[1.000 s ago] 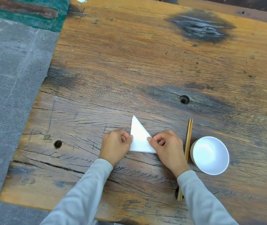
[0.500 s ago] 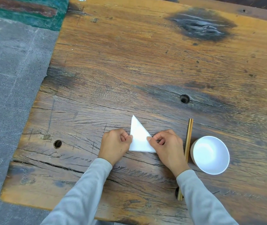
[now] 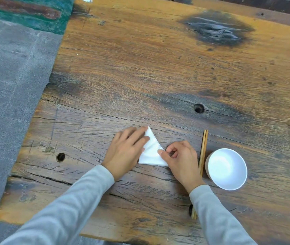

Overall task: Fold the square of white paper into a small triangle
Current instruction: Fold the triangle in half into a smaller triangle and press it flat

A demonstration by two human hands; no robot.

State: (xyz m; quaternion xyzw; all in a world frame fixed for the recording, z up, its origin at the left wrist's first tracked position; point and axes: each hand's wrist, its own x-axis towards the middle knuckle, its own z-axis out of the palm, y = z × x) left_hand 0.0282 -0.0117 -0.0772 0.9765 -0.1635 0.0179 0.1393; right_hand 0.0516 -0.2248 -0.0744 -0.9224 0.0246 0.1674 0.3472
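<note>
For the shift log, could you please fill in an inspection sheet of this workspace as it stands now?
Surface: worn wooden table, with cracks, dark knots and holes.
Job's things: paper, a folded white triangle lying on the table.
Clutter: chopsticks beside a white bowl, right of the paper.
Grippers: left hand blurred, straight fingers on the paper's left edge; right hand holds its right corner, fingers curled.
Cables: nothing seen.
Surroundings: grey floor, green patch top left.
</note>
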